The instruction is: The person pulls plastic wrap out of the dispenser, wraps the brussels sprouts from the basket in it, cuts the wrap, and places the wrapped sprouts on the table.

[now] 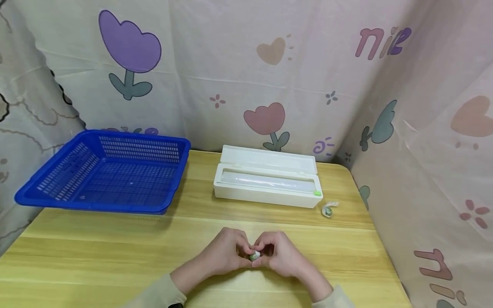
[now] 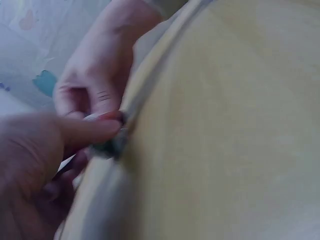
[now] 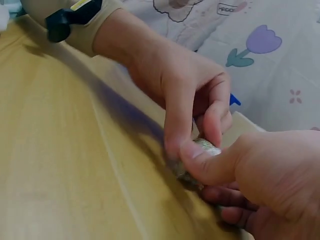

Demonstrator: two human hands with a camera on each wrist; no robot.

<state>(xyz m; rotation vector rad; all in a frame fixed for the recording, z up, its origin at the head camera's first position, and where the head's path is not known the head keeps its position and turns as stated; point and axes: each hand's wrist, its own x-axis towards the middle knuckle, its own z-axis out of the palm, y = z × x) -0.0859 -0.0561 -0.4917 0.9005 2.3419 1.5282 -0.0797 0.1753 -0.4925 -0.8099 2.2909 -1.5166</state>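
Between the thumbs and fingertips of both hands, just over the table, is a small roundish green-and-white thing (image 1: 254,256). My left hand (image 1: 226,252) pinches it from the left, and my right hand (image 1: 282,255) pinches it from the right. In the right wrist view the thing (image 3: 206,146) looks shiny, and the thumbs cover much of it. The left wrist view is blurred, with a dark green side of it (image 2: 106,149) showing under a thumb. A similar small green thing in clear film with a twisted end (image 1: 327,211) lies at the right.
Behind the hands stands a white cling film box (image 1: 265,196), its lid (image 1: 269,159) raised, a film roll (image 1: 269,181) inside and a green slider (image 1: 317,193) at its right end. A blue plastic basket (image 1: 175,171) sits back left. Printed curtains (image 1: 215,55) border the wooden table (image 1: 115,252).
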